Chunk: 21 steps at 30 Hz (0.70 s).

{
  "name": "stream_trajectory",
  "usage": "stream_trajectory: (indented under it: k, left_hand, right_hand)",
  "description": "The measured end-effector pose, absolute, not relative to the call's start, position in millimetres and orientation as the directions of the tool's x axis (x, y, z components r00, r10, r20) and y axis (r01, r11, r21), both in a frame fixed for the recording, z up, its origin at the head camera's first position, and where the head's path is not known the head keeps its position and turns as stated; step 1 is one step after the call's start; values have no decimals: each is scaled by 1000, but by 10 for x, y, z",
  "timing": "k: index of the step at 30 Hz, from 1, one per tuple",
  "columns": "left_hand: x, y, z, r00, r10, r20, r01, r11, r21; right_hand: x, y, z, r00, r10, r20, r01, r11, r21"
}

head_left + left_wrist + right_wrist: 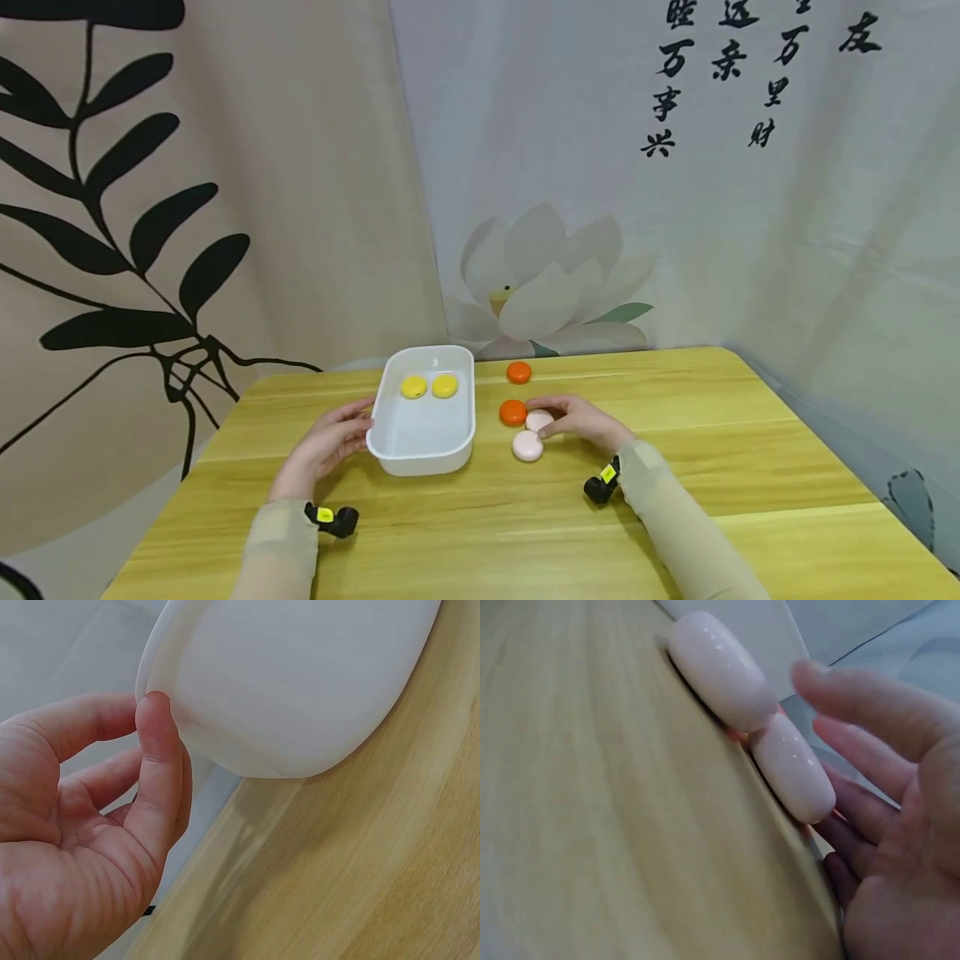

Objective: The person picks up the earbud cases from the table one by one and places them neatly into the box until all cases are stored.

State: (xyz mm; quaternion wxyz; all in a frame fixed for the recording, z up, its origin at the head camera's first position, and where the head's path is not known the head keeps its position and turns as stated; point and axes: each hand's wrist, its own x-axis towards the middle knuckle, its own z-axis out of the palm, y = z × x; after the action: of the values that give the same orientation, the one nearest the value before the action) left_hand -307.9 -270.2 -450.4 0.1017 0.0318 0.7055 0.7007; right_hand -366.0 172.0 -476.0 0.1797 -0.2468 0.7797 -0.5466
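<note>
Discs (527, 445), orange and pink, adjoin the parted right grip (576, 419), parted left grip (332, 440) touching white oblong tray (422, 429) on wooden desk (457, 537) before printed cloth (551, 250)

We see a corner screened by printed cloth hangings (345, 183) behind a wood-grain table (450, 533). We cannot tell home from workplace.

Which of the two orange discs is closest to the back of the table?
The orange disc lying apart, near the table's back edge. The other orange disc sits farther forward, beside the pale pink discs.
</note>
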Motion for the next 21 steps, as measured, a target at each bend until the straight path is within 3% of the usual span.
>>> stream_trajectory:
  k: [15, 21]
  left_hand:
    - [-3093, -2688, -4492, -978, 180, -106, -102, 32, 994]
    - [-3088, -2713, -4497, -977, 189, -99, -97, 19, 995]
  right_hand:
    - [-3662, 1726, -4835, -822, -570, 1, -218, 313, -924]
    - [-3561, 1668, -4699, -821, -570, 21, -252, 331, -909]
